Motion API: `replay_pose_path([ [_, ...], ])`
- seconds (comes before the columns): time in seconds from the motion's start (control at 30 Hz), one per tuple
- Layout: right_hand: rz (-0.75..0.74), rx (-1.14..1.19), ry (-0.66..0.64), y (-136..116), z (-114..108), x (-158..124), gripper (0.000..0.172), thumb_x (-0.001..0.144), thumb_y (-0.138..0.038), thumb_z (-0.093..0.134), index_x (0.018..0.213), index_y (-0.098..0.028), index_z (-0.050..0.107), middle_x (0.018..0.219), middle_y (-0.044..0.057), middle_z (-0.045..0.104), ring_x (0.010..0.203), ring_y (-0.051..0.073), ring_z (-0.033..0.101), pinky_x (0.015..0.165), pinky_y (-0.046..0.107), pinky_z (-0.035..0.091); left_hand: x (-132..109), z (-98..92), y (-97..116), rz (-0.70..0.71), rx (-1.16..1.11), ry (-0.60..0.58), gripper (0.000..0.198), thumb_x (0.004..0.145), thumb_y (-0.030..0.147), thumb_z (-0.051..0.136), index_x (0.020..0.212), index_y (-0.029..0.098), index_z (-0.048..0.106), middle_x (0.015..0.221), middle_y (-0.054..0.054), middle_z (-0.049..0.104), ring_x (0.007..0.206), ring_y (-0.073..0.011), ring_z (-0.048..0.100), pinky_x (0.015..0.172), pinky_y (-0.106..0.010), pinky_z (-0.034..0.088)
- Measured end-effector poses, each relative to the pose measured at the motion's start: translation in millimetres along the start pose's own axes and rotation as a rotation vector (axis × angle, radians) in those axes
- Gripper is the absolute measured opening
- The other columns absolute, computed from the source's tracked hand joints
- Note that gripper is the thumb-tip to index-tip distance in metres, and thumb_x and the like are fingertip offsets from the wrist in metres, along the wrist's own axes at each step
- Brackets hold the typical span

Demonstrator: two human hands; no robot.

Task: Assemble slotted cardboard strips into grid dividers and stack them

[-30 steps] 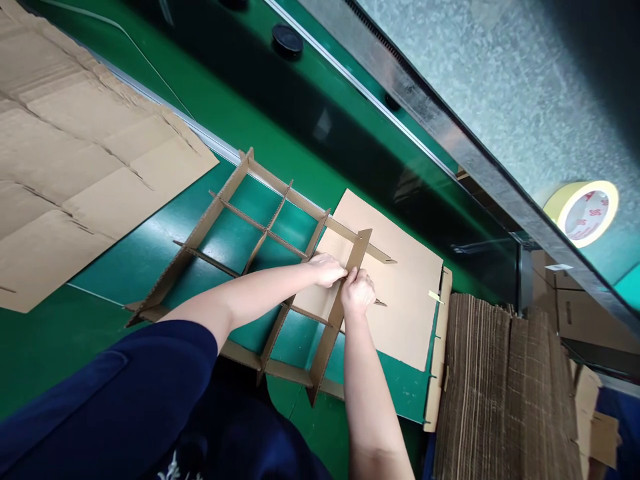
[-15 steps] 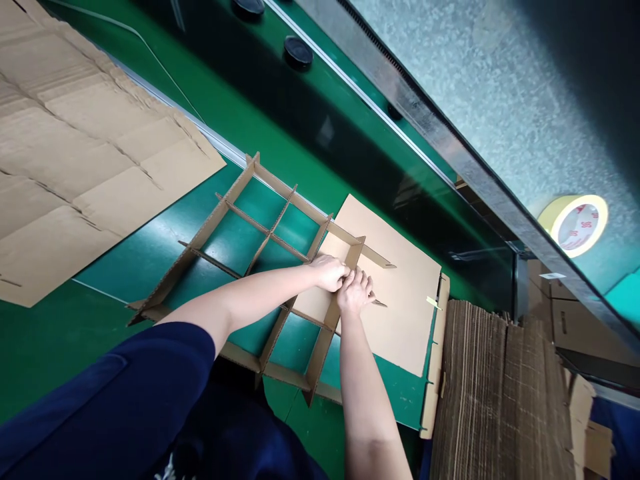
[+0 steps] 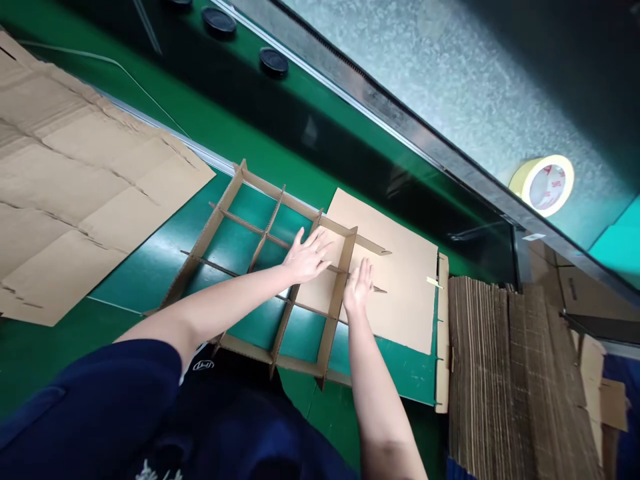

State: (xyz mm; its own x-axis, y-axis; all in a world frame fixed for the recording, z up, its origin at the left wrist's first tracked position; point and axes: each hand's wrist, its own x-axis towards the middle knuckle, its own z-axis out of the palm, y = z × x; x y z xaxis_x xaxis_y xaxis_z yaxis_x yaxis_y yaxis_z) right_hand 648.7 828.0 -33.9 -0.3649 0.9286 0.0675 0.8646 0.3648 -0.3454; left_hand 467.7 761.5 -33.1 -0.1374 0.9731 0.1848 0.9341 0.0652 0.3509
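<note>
A cardboard divider grid (image 3: pixel 285 333) of interlocked slotted strips lies on the green work surface, its right part over a flat cardboard sheet (image 3: pixel 405 293). My left hand (image 3: pixel 306 257) is open with spread fingers above the grid, close to a cross strip; whether it touches the cardboard I cannot tell. My right hand (image 3: pixel 359 287) is beside the rightmost cross strip (image 3: pixel 343 267), its fingers stretched out and pointing away from me. Free strip ends stick out to the right of that strip, one partly hidden behind my right hand.
Flat slotted cardboard sheets (image 3: pixel 100 193) lie on the left. At the right edge rests a slotted strip (image 3: pixel 443 333), beside a tall stack of cardboard (image 3: pixel 500 373). A yellow tape roll (image 3: pixel 543 185) sits on the metal shelf (image 3: pixel 400 60). Black round pieces (image 3: pixel 273 61) stand at the back.
Both hands have let go of the rightmost cross strip and opened. My left hand has moved left, away from my right hand. The view has shifted slightly.
</note>
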Motion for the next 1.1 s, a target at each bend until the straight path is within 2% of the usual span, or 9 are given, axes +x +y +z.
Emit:
replay_pose_path([
  [0.1, -0.106, -0.002, 0.025, 8, -10, -46, 0.057, 0.096, -0.041, 0.01, 0.15, -0.021, 0.008, 0.154, 0.008, 0.018, 0.143, 0.024, 0.008, 0.108, 0.052, 0.021, -53, -16.6, 2, -0.013, -0.006, 0.026, 0.059, 0.093, 0.051, 0.028, 0.145, 0.023, 0.029, 0.154, -0.009, 0.018, 0.143, -0.0279, 0.007, 0.111, -0.059, 0.009],
  [0.23, -0.226, -0.194, -0.089, 8, 13, -100, 0.062, 0.096, -0.047, 0.021, 0.149, -0.015, 0.014, 0.153, 0.012, 0.021, 0.142, 0.027, 0.007, 0.108, 0.054, 0.018, -108, -5.3, 4, 0.081, 0.016, -0.102, 0.063, 0.089, 0.054, 0.038, 0.143, 0.022, 0.034, 0.152, -0.012, 0.025, 0.142, -0.0286, 0.012, 0.112, -0.058, 0.007],
  [0.47, -0.298, -0.19, 0.073, 18, 35, -107, 0.059, 0.095, -0.046, 0.02, 0.147, -0.017, 0.025, 0.149, 0.014, 0.032, 0.141, 0.03, 0.017, 0.104, 0.058, 0.025, -118, -0.9, 5, 0.162, 0.063, -0.042, 0.062, 0.087, 0.054, 0.042, 0.141, 0.025, 0.036, 0.152, -0.012, 0.026, 0.142, -0.0294, 0.015, 0.11, -0.057, 0.015],
  [0.57, -0.291, -0.093, 0.188, 26, 26, -106, 0.058, 0.093, -0.046, 0.025, 0.149, -0.032, 0.016, 0.148, 0.012, 0.034, 0.138, 0.032, 0.024, 0.101, 0.06, 0.029, -131, -28.2, -31, 0.071, 0.105, 0.106, 0.052, 0.09, 0.047, 0.041, 0.137, 0.025, 0.042, 0.149, -0.009, 0.032, 0.141, -0.0259, 0.018, 0.111, -0.051, 0.02],
  [0.7, -0.234, 0.062, 0.308, 26, 13, -117, 0.059, 0.088, -0.05, 0.034, 0.144, -0.047, 0.018, 0.148, 0.006, 0.034, 0.133, 0.04, 0.031, 0.093, 0.069, 0.034, -174, -81.7, -130, -0.494, 0.3, 0.284, 0.048, 0.087, 0.038, 0.048, 0.132, 0.02, 0.048, 0.147, -0.013, 0.036, 0.14, -0.0295, 0.022, 0.109, -0.054, 0.022],
  [0.77, -0.205, 0.12, 0.328, 17, 8, -126, 0.057, 0.085, -0.053, 0.035, 0.141, -0.053, 0.022, 0.145, 0.002, 0.039, 0.13, 0.042, 0.034, 0.091, 0.073, 0.036, -201, -100.7, -179, -0.827, 0.375, 0.215, 0.066, 0.08, 0.039, 0.057, 0.138, 0.013, 0.04, 0.149, -0.02, 0.029, 0.14, -0.0352, 0.016, 0.108, -0.059, 0.018],
  [0.83, -0.185, 0.148, 0.345, 4, 7, -134, 0.055, 0.084, -0.055, 0.035, 0.137, -0.058, 0.024, 0.142, -0.001, 0.043, 0.128, 0.043, 0.037, 0.088, 0.074, 0.037, -225, -106.6, -215, -0.949, 0.368, 0.045, 0.074, 0.076, 0.036, 0.058, 0.141, 0.01, 0.034, 0.149, -0.021, 0.028, 0.14, -0.0361, 0.015, 0.108, -0.062, 0.015],
  [0.93, -0.221, 0.163, 0.35, -21, 11, -138, 0.053, 0.084, -0.054, 0.038, 0.136, -0.059, 0.027, 0.142, 0.0, 0.042, 0.126, 0.044, 0.04, 0.086, 0.075, 0.039, -248, -98.4, -236, -0.924, 0.312, -0.072, 0.066, 0.08, 0.028, 0.049, 0.142, 0.013, 0.031, 0.148, -0.017, 0.031, 0.14, -0.0296, 0.022, 0.109, -0.056, 0.02],
  [1.1, -0.326, 0.147, 0.336, -69, 11, -132, 0.045, 0.088, -0.044, 0.042, 0.132, -0.038, 0.045, 0.144, 0.008, 0.04, 0.13, 0.037, 0.039, 0.095, 0.065, 0.041, -260, -101.2, -236, -0.942, 0.228, 0.088, 0.065, 0.076, 0.022, 0.049, 0.138, 0.01, 0.033, 0.143, -0.02, 0.038, 0.132, -0.0284, 0.036, 0.1, -0.045, 0.037],
])
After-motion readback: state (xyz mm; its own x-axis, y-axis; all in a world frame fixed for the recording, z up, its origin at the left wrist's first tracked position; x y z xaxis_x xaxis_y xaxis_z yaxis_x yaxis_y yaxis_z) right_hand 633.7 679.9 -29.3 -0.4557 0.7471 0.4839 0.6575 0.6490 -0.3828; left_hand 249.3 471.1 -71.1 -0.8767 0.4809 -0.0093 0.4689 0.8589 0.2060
